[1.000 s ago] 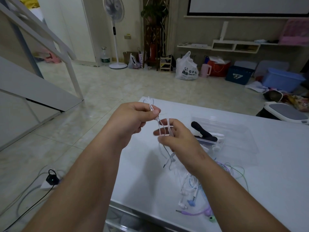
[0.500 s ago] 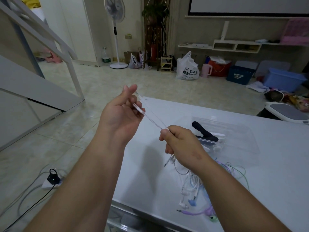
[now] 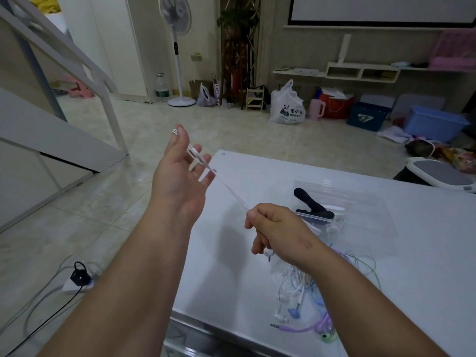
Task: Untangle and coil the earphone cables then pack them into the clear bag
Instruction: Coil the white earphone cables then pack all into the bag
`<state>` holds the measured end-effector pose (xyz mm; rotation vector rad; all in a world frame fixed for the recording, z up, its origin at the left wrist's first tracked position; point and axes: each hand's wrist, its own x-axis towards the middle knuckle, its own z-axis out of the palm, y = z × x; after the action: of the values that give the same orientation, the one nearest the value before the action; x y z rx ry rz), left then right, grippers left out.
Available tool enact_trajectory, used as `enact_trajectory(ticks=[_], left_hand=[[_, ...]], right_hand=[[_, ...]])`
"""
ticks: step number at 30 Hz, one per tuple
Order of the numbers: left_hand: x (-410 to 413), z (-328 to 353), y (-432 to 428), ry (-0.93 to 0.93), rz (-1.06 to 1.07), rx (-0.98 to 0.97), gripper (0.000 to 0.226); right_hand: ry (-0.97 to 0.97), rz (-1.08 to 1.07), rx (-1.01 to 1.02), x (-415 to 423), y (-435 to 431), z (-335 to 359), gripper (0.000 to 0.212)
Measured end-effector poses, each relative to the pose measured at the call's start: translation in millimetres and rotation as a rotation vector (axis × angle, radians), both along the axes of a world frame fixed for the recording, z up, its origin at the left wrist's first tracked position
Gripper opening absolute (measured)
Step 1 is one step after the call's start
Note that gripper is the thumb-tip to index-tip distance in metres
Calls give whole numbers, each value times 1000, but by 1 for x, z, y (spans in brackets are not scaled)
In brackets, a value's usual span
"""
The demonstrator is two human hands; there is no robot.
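Observation:
A white earphone cable is stretched taut between my two hands above the white table. My left hand is raised over the table's left edge, fingers spread, with the cable looped around them. My right hand is closed on the cable's other end, and a white earbud hangs below its fingers. A tangle of white, blue, purple and green earphone cables lies under my right forearm. The clear bag lies flat behind my right hand, holding white earphones and a black clip.
The table's near edge and left edge border open tiled floor. A power strip with a black plug and loose cords lies on the floor to the left. A white slanted frame stands at far left. Bags, boxes and a fan line the far wall.
My left hand has moved up and to the left and spread its fingers, pulling the white cable out straight. My right hand stayed nearly in place, gripping the other end.

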<state>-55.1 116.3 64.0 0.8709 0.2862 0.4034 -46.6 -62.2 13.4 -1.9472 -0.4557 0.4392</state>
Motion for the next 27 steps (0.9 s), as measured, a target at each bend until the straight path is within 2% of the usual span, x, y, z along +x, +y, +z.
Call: enact_trajectory(ticks=[2, 5, 10, 15, 19, 23, 27], left_hand=[[0, -1, 0, -6, -83, -33, 55], [0, 2, 1, -32, -151, -118, 54], [4, -3, 4, 25, 0, -246, 32], [10, -8, 9, 17, 49, -283, 44], [9, -5, 9, 16, 29, -201, 29], [7, -2, 4, 79, -13, -27, 39], [6, -3, 2, 159, -139, 166, 41]], right_hand=[[0, -8, -10, -1, 1, -1, 28], [-52, -23, -38, 1, 2, -5, 26], [-57, -15, 5, 3, 2, -2, 24], [-50, -6, -15, 1, 5, -2, 24], [-64, -10, -37, 2, 3, 0, 23], [-120, -67, -47, 3, 1, -1, 24], [-138, -183, 36, 5, -1, 3, 18]])
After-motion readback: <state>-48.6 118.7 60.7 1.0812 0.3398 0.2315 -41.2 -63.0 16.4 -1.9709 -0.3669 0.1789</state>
